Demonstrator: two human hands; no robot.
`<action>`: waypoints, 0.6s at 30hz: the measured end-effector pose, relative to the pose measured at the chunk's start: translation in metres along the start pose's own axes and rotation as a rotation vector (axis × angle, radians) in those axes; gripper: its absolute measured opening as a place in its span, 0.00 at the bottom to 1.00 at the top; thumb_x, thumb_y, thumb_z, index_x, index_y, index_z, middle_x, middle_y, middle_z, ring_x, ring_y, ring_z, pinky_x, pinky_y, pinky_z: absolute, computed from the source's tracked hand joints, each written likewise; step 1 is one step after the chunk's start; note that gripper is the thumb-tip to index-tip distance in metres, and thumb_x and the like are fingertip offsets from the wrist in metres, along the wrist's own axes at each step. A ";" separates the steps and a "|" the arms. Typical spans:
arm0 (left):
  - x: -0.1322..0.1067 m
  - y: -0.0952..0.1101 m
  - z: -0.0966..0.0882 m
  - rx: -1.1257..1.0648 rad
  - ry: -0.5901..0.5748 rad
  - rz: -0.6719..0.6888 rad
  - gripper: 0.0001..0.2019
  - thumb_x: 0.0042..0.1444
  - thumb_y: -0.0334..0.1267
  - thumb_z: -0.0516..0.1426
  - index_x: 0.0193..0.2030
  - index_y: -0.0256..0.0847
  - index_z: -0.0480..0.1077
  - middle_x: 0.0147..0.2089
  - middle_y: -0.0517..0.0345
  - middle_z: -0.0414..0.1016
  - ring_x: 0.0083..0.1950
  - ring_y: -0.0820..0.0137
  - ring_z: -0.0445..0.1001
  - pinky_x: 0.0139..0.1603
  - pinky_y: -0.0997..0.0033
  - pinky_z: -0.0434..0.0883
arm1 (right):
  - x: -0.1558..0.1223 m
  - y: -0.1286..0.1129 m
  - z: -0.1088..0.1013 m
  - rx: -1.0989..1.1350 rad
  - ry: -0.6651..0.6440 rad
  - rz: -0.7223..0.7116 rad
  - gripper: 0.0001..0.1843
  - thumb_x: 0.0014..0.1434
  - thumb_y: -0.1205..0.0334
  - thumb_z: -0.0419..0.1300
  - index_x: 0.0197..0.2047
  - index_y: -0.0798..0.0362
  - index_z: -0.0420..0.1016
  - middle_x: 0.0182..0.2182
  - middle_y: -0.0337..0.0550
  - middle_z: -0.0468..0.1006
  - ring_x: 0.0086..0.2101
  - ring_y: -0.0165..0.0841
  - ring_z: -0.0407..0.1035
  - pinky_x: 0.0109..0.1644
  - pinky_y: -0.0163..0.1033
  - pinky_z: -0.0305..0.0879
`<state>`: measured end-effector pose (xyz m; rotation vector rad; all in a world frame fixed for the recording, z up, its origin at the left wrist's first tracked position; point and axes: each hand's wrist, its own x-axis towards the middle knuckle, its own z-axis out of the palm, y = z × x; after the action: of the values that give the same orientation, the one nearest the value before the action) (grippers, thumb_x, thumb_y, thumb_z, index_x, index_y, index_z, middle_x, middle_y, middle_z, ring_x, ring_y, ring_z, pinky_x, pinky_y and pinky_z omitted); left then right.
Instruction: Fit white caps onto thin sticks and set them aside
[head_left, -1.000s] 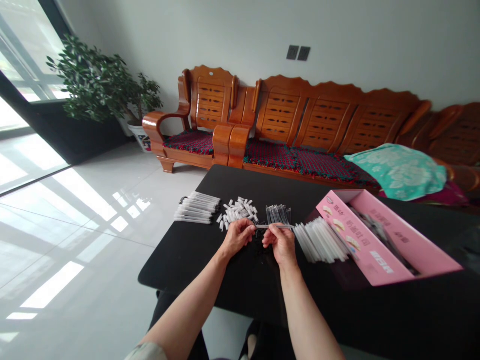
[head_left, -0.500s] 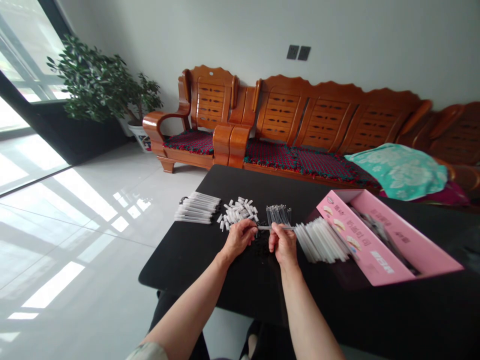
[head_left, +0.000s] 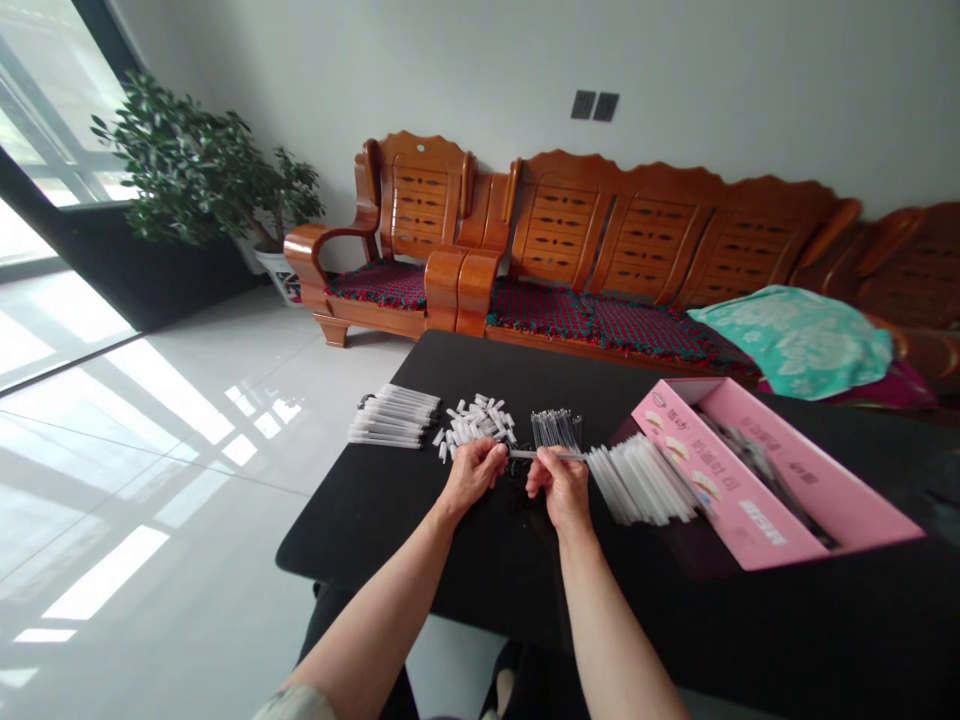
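Observation:
A thin whitish pen barrel [head_left: 523, 454] lies level between my two hands, above the black table. My right hand [head_left: 565, 488] pinches it near its right part, fingers curled. At its left end my left hand [head_left: 472, 474] is closed in a pinch; any small part between those fingertips is hidden. Just behind my left hand is a heap of short white pen caps [head_left: 477, 420]. Thin refills [head_left: 556, 430] lie in a bundle behind my right hand. Small black pieces [head_left: 517, 490] are scattered between my hands. White tubes [head_left: 643, 480] are stacked right of my right hand.
A row of pens [head_left: 394, 415] lies at the table's left side. On the right, an open pink box [head_left: 731, 500] holds dark items. The black table [head_left: 360, 530] has a rounded front left corner. Behind it stands a wooden sofa [head_left: 555, 230] with a turquoise cloth [head_left: 802, 340].
My hands have shifted very slightly left, and the fingers have changed their hold a little at the barrel. Objects on the table look unchanged.

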<state>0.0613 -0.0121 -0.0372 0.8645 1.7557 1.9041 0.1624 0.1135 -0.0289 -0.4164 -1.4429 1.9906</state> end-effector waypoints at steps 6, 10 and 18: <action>0.001 0.002 -0.002 -0.090 -0.056 -0.078 0.21 0.57 0.55 0.57 0.29 0.35 0.67 0.17 0.64 0.64 0.15 0.81 0.57 0.16 0.82 0.52 | -0.001 -0.002 0.000 -0.017 -0.004 -0.001 0.14 0.54 0.53 0.65 0.27 0.55 0.74 0.17 0.38 0.75 0.13 0.29 0.67 0.13 0.32 0.63; -0.001 0.000 -0.002 -0.051 -0.071 -0.024 0.20 0.58 0.54 0.57 0.31 0.37 0.67 0.17 0.64 0.65 0.15 0.81 0.56 0.16 0.82 0.52 | -0.001 -0.001 -0.001 -0.017 0.007 0.013 0.15 0.54 0.52 0.65 0.26 0.55 0.73 0.14 0.36 0.72 0.10 0.27 0.63 0.10 0.30 0.57; -0.003 0.001 0.003 0.055 -0.021 0.073 0.18 0.59 0.52 0.57 0.33 0.36 0.69 0.19 0.63 0.68 0.16 0.80 0.61 0.17 0.82 0.57 | 0.000 0.000 -0.001 0.025 0.037 0.033 0.16 0.55 0.53 0.65 0.25 0.55 0.71 0.10 0.33 0.68 0.08 0.26 0.59 0.09 0.29 0.52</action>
<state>0.0651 -0.0121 -0.0370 0.9780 1.7943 1.8931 0.1625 0.1142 -0.0294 -0.4662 -1.3954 2.0148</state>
